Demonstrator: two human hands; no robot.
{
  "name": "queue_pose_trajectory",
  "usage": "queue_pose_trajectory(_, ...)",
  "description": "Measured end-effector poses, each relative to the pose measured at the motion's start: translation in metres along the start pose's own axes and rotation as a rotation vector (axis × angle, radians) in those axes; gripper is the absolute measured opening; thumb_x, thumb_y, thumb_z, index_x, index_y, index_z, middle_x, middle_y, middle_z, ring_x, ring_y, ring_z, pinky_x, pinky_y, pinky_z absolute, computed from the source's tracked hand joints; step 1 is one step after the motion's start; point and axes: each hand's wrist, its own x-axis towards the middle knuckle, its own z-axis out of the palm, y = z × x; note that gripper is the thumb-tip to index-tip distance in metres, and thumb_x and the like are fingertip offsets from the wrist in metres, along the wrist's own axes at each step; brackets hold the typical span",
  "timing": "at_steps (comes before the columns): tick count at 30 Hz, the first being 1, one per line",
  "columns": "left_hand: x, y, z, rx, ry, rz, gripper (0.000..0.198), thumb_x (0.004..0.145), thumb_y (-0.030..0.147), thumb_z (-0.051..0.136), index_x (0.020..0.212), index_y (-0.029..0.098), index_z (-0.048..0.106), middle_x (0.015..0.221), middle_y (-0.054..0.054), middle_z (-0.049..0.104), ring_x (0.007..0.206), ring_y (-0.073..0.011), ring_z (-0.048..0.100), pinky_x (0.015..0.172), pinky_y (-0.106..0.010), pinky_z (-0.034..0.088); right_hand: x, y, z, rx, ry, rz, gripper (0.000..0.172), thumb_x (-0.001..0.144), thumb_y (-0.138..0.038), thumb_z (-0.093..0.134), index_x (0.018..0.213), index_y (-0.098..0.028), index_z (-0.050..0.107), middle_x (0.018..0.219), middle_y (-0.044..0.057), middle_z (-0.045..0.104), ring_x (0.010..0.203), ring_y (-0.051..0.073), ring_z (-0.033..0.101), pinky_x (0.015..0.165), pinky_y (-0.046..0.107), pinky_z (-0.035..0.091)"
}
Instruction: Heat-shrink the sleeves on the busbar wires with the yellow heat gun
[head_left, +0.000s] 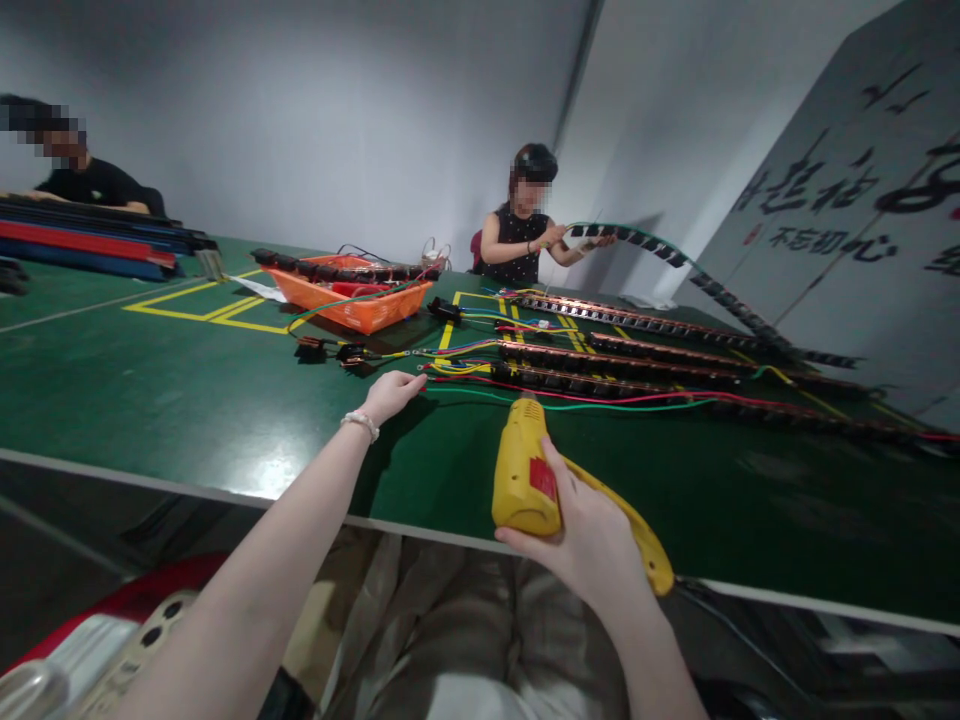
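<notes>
Head view, outward from the fingers. Left hand point(391, 395), one: fingers pinched together at the near end of one red wire point(637, 398); whether one green wire point(592, 407) beside it is also gripped cannot be told. Bracelet point(361, 424), one, on the left wrist. Right hand point(592, 530), one: fingers clasped around the body of one yellow heat gun point(517, 480), which stands over the near edge of the surface, nozzle toward the strips; its handle slants to the lower right, ending in a dark cord.

Surface point(187, 420): green, pale-edged, marked with yellow tape point(169, 303). On it, long dark strips point(622, 382) with coloured leads, several, overlapping, exact number unclear; one orange basket point(375, 310), strips across its rim, contents partly hidden; at far left, one stack of black, red and blue lengths point(90, 250), uncountable.

Room: plain grey wall point(300, 120) behind; one panel with dark characters point(847, 220) at right, cut off by the frame. Co-workers, two: one person point(517, 245) across the surface, both hands on a raised, curving strip point(637, 237); one person point(97, 185) at far left, hands hard to make out.
</notes>
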Motion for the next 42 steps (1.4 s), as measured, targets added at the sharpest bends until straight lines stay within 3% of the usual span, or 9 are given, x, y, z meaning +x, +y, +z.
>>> queue_pose_trajectory(11, 0.003, 0.01, 0.001, 0.179, 0.035, -0.122, 0.054, 0.082, 0.06, 0.034, 0.061, 0.019, 0.061, 0.058, -0.003, 0.057, 0.059, -0.0159, 0.049, 0.055, -0.027, 0.025, 0.019, -0.041, 0.011, 0.093, -0.099, -0.091, 0.111, 0.061, -0.075, 0.062, 0.145, -0.011, 0.027, 0.097, 0.014, 0.066, 0.087, 0.03, 0.063, 0.078, 0.042, 0.047)
queue_pose_trajectory(19, 0.007, 0.011, 0.001, 0.264, 0.022, -0.131, 0.056, 0.088, 0.057, 0.026, 0.086, 0.021, 0.069, 0.09, -0.009, 0.07, 0.081, -0.0212, 0.059, 0.059, -0.026, 0.029, 0.044, -0.071, 0.03, 0.164, -0.156, -0.297, 0.114, 0.06, -0.084, 0.05, 0.143, -0.009, 0.03, 0.099, 0.013, 0.063, 0.088, 0.028, 0.061, 0.082, 0.041, 0.044)
queue_pose_trajectory(22, 0.009, 0.007, 0.001, 0.233, 0.038, -0.121, 0.056, 0.089, 0.055, 0.025, 0.089, 0.02, 0.069, 0.095, -0.01, 0.07, 0.085, -0.021, 0.059, 0.06, -0.025, 0.031, 0.048, -0.065, 0.033, 0.179, -0.149, -0.367, 0.113, 0.061, -0.083, 0.05, 0.143, -0.007, 0.031, 0.098, 0.014, 0.063, 0.087, 0.028, 0.06, 0.082, 0.04, 0.043)
queue_pose_trajectory(28, 0.009, 0.002, 0.002, 0.209, 0.035, -0.067, 0.056, 0.088, 0.057, 0.026, 0.085, 0.02, 0.068, 0.085, -0.007, 0.069, 0.078, -0.0192, 0.058, 0.059, -0.025, 0.03, 0.052, -0.041, 0.027, 0.228, -0.167, -0.42, 0.11, 0.063, -0.077, 0.058, 0.144, -0.007, 0.029, 0.098, 0.014, 0.065, 0.088, 0.028, 0.062, 0.08, 0.04, 0.042)
queue_pose_trajectory(34, 0.009, 0.002, 0.002, 0.162, 0.06, -0.082, 0.055, 0.086, 0.06, 0.029, 0.067, 0.019, 0.06, 0.066, -0.003, 0.061, 0.061, -0.0149, 0.051, 0.054, -0.025, 0.025, 0.051, -0.017, 0.021, 0.274, -0.159, -0.358, 0.112, 0.057, -0.075, 0.065, 0.145, -0.013, 0.031, 0.105, 0.013, 0.067, 0.093, 0.029, 0.063, 0.084, 0.041, 0.043)
queue_pose_trajectory(42, 0.008, 0.005, 0.0, 0.169, 0.043, -0.092, 0.053, 0.086, 0.06, 0.03, 0.061, 0.019, 0.054, 0.063, -0.001, 0.057, 0.059, -0.0137, 0.046, 0.053, -0.026, 0.023, 0.043, 0.029, 0.018, 0.169, -0.097, -0.276, 0.113, 0.059, -0.072, 0.067, 0.147, -0.015, 0.026, 0.115, 0.015, 0.065, 0.101, 0.032, 0.063, 0.084, 0.043, 0.047)
